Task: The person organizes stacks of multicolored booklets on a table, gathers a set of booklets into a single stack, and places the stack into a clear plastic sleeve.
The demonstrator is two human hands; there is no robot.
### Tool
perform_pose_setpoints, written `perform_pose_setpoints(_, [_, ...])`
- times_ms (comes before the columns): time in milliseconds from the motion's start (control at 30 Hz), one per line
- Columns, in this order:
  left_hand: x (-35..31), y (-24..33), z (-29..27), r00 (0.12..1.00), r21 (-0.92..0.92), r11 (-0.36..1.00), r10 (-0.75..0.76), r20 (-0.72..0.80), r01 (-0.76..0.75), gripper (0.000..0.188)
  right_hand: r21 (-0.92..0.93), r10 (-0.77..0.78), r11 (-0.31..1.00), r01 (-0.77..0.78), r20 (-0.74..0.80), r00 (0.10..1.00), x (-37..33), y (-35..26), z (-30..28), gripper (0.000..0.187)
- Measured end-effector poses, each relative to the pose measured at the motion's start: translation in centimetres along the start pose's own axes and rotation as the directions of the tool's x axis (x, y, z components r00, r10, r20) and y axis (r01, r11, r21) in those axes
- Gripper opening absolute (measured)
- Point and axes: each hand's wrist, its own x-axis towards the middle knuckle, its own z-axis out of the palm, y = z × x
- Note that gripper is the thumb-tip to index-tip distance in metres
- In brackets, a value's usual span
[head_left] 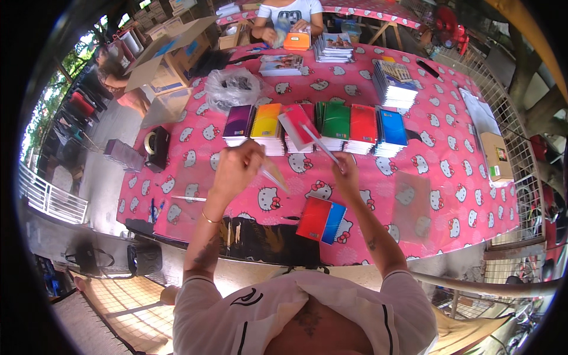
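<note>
We stand at a table draped in a pink plastic cloth printed with white cartoon cats (414, 154), and we take the row of coloured notebook stacks (313, 127) along its middle as our landmark. Our left hand (236, 168), just in front of the row's purple and yellow end, is closed into a loose fist around the corner of a clear plastic sleeve (275, 174) that slants down toward our body. Our right hand (346, 174), in front of the row's green stack, pinches with narrow fingers the lower edge of a red-covered notebook (299, 124), which tilts up over the middle of the row. Nearer us than the row, close to the table's front edge, lie a red notebook and a blue one (320, 220) overlapping. Beyond the row sit a crumpled clear plastic bag (232, 87) and a taller stack of blue notebooks (395, 83). At the far side another person's hands (284, 31) rest by an orange box (297, 40).
</note>
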Motion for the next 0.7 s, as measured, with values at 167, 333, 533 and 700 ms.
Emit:
perform_pose_setpoints(167, [-3.9,-1.5,7.6,0.961,0.162,0.964,0.173,0.218,-0.210,0.032,-0.174,0.091,0.981,-0.087,0.018,0.996,-7.2,3.2,-1.5,0.023])
perform_pose_setpoints(333, [-5.5,-0.8,10.3,0.987,0.097,0.995,-0.003,0.160,-0.013,0.035,0.138,-0.009,0.990,-0.017,0.184,0.983,-10.3,3.0,-3.7,0.021])
perform_pose_setpoints(533, [-9.5,-2.6,18.2,0.954,0.118,0.988,-0.126,0.274,0.097,0.030,-0.423,-0.062,0.867,0.263,0.432,0.900,-8.5,3.9,-4.1,0.031])
perform_pose_setpoints(700, [-0.1,-0.2,19.6,0.982,0.197,0.962,0.180,0.051,-0.187,0.042,-0.884,-0.413,0.406,0.232,0.049,0.909,1.4,-2.3,-2.6,0.032])
